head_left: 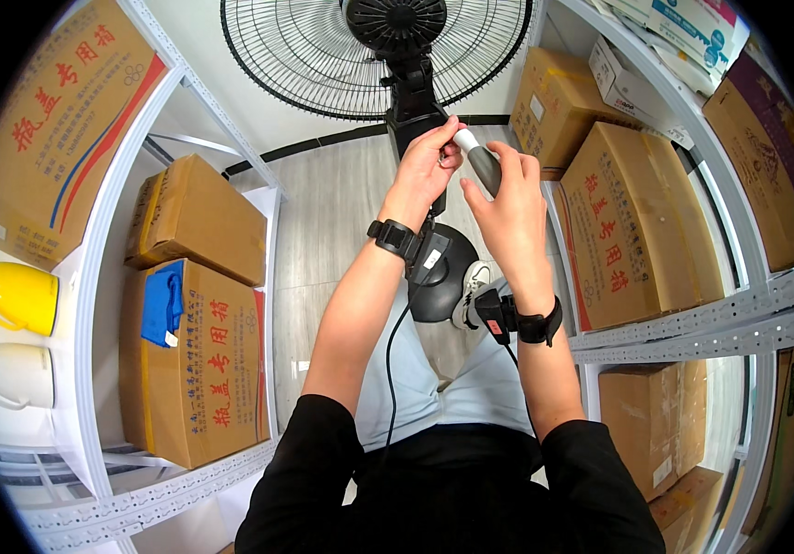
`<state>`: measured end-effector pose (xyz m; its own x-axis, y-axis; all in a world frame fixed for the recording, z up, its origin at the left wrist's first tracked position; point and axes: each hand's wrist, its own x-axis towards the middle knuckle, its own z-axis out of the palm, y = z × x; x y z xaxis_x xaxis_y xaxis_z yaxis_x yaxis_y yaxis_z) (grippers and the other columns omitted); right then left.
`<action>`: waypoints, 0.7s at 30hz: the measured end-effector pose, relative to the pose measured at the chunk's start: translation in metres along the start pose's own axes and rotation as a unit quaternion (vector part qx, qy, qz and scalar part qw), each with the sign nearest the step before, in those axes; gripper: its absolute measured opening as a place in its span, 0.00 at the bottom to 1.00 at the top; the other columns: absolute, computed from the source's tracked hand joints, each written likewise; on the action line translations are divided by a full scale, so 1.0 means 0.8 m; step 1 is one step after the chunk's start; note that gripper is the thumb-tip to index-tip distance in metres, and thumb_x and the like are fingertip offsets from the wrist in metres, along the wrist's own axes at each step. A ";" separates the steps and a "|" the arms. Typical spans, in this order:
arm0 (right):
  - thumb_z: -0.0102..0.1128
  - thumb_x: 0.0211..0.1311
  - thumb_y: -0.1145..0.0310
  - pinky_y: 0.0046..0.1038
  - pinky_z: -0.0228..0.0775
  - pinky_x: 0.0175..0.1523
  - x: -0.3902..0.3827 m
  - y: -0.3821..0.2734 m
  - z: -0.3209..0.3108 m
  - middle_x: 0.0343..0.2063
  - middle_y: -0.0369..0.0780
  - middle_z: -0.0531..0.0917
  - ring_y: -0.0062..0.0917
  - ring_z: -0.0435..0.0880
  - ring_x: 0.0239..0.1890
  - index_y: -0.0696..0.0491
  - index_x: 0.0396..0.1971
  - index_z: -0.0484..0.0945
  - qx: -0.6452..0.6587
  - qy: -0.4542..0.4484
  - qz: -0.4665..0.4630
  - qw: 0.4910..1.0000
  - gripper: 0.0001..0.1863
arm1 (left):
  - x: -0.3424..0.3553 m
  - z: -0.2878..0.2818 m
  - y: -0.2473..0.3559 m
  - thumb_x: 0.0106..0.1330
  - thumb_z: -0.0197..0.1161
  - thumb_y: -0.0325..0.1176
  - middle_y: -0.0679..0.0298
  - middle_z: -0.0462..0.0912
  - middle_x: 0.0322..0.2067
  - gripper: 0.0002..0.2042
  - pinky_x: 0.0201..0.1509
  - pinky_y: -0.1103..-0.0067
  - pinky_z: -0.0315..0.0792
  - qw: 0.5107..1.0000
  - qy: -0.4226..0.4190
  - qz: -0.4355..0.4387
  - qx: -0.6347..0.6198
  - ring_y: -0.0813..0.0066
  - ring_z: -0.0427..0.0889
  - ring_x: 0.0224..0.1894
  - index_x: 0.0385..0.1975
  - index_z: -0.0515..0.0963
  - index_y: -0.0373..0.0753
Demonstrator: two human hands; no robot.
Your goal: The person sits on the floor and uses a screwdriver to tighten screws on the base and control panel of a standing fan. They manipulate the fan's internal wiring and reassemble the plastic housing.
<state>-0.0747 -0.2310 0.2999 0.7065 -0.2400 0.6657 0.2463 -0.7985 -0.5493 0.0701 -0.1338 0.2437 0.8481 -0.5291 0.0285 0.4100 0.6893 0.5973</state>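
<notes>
Ahead of me, my right hand (515,210) grips a thick grey and white marker-like cylinder (484,168) between thumb and fingers. Its white end points up and to the left, towards my left hand (425,168). The fingertips of that hand are pinched together right beside the white end, and whatever they hold is hidden. Behind both hands stands a black pedestal fan (413,97) with a wire cage. My left hand partly covers its pole, and its round black base (443,286) rests on the floor between my legs.
Metal shelves line both sides. On the left are cardboard boxes (194,369), a blue cloth (162,303), a yellow mug (23,297) and a white mug (18,377). More cardboard boxes (646,226) fill the right shelf (683,325). Black cables hang from the devices on my wrists.
</notes>
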 end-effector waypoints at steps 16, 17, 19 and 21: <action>0.62 0.59 0.57 0.38 0.73 0.36 0.001 0.012 0.008 0.28 0.50 0.82 0.44 0.82 0.30 0.56 0.47 0.73 -0.043 -0.011 0.022 0.999 0.22 | -0.025 -0.059 -0.030 0.67 0.51 0.29 0.61 0.73 0.30 0.09 0.22 0.86 0.60 0.991 0.116 -0.064 0.000 0.81 0.65 0.22 0.38 0.72 0.29; 0.61 0.59 0.58 0.38 0.73 0.36 0.002 0.008 0.008 0.27 0.50 0.82 0.44 0.82 0.29 0.57 0.47 0.73 -0.056 -0.015 0.025 0.998 0.21 | -0.029 -0.080 -0.036 0.66 0.51 0.26 0.60 0.74 0.30 0.08 0.22 0.86 0.60 0.990 0.122 -0.074 0.013 0.81 0.65 0.22 0.39 0.72 0.28; 0.60 0.60 0.59 0.39 0.72 0.35 0.005 0.009 0.007 0.26 0.50 0.82 0.44 0.82 0.28 0.57 0.46 0.74 -0.063 -0.013 0.039 0.997 0.20 | -0.042 -0.104 -0.054 0.63 0.50 0.21 0.58 0.74 0.32 0.09 0.21 0.86 0.59 0.983 0.165 -0.077 0.023 0.81 0.65 0.22 0.42 0.71 0.26; 0.59 0.61 0.60 0.39 0.71 0.33 0.008 0.015 0.011 0.23 0.50 0.81 0.44 0.81 0.27 0.58 0.45 0.74 -0.046 -0.008 0.058 0.997 0.19 | -0.057 -0.136 -0.074 0.61 0.49 0.18 0.55 0.75 0.33 0.12 0.21 0.85 0.60 0.977 0.192 -0.094 0.017 0.81 0.65 0.22 0.44 0.70 0.25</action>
<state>-0.0612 -0.2371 0.2933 0.7379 -0.3242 0.5919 0.1013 -0.8139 -0.5721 0.0439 -0.0969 0.1195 0.8252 -0.4160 -0.3821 0.5643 0.5771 0.5904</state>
